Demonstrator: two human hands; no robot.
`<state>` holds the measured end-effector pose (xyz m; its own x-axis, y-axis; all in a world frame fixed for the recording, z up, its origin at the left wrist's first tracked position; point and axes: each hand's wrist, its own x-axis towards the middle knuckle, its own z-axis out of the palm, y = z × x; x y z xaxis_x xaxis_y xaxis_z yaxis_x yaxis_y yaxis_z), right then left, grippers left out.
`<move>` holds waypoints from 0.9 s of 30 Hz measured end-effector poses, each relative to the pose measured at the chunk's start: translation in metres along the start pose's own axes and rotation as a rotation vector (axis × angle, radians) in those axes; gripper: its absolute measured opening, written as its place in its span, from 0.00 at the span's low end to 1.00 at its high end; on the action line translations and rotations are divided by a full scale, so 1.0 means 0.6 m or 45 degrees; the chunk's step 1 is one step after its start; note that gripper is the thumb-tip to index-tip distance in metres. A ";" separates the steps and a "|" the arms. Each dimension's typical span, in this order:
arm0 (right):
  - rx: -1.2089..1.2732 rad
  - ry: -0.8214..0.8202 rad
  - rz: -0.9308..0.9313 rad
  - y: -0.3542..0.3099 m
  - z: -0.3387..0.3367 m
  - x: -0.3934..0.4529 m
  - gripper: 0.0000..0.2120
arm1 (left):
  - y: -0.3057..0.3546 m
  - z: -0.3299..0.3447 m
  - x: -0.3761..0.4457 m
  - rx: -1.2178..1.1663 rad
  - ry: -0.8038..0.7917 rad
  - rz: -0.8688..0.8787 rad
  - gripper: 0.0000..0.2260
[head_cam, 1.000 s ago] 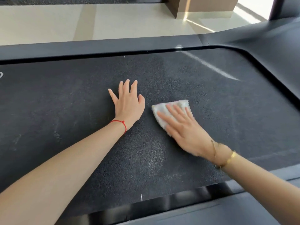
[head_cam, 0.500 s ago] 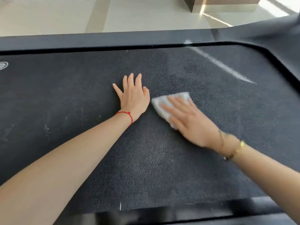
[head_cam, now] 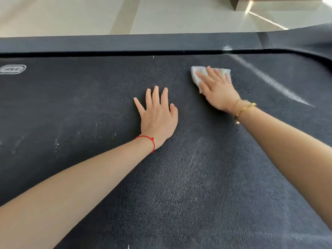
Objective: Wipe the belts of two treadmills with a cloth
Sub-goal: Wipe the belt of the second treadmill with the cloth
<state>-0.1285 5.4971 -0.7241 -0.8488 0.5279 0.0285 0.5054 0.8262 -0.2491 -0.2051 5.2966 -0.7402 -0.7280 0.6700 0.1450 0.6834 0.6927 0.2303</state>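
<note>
A dark, textured treadmill belt (head_cam: 179, 177) fills most of the frame, seen from above by the head camera. The left hand (head_cam: 158, 117) lies flat on the belt just left of centre, palm down, its fingers straight and slightly spread, holding nothing; a thin red string bracelet (head_cam: 150, 141) circles its wrist, and the bare forearm runs down to the lower left corner. The right hand (head_cam: 218, 88) sits in the upper right of centre, also palm down with straight fingers, pressing a white cloth (head_cam: 196, 73) against the belt. The cloth is folded and fluffy at its edges, and it shows beyond the fingertips and on both sides of the hand, close to the far edge of the belt. A gold bracelet (head_cam: 244, 109) hangs on the right wrist, and that forearm leaves the frame at the right edge. The two hands are near each other but apart, the right one farther up the frame. A pale diagonal streak (head_cam: 269, 81) crosses the belt to the right of the cloth, and faint whitish marks (head_cam: 57, 144) dot the belt at the left. A small oval logo (head_cam: 12, 69) is printed on the belt at the upper left edge. Beyond the belt runs the dark side rail (head_cam: 125, 44), and past it, along the top of the frame, a light tiled floor (head_cam: 71, 15).
</note>
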 end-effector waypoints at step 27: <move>0.074 -0.087 -0.404 -0.042 0.003 -0.110 0.23 | -0.002 0.006 0.007 -0.003 0.039 -0.042 0.24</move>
<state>-0.0856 5.4412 -0.7212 -0.9720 0.2296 0.0491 0.2058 0.9337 -0.2930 -0.2090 5.2996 -0.7433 -0.7515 0.6384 0.1666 0.6590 0.7137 0.2374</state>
